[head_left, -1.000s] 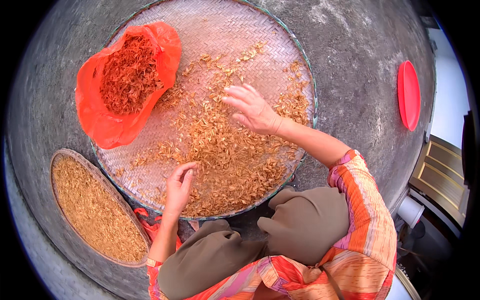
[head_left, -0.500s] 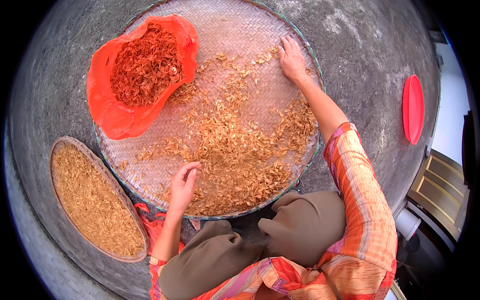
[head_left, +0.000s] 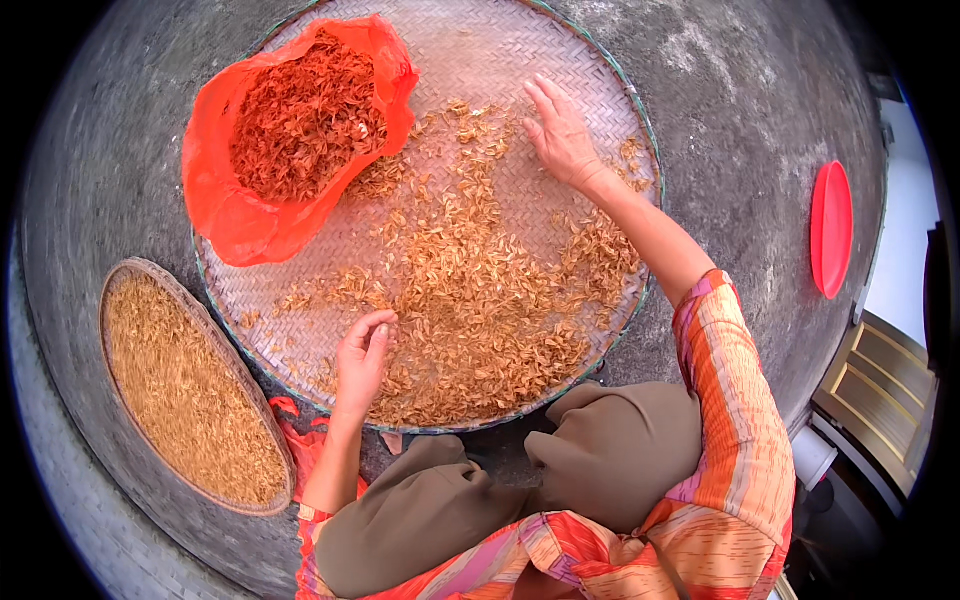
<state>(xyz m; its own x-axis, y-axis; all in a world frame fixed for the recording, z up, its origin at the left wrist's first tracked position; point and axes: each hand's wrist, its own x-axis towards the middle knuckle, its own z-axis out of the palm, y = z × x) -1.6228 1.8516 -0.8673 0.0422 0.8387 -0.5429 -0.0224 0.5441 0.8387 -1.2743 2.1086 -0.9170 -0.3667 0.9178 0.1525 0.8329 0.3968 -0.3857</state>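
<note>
Dried golden-brown pieces [head_left: 490,335] lie scattered on a large round woven tray [head_left: 470,50], thickest toward the person. The left hand [head_left: 364,357], at the pile's left edge, is narrowly curled, thumb near the fingers; whether it pinches anything cannot be told. The right hand [head_left: 562,138], fingers extended and loosely parted, is over the tray's far right part. An open red bag [head_left: 212,195] of dried pieces occupies the far left; beyond, a smaller filled basket [head_left: 243,368] lies at left.
</note>
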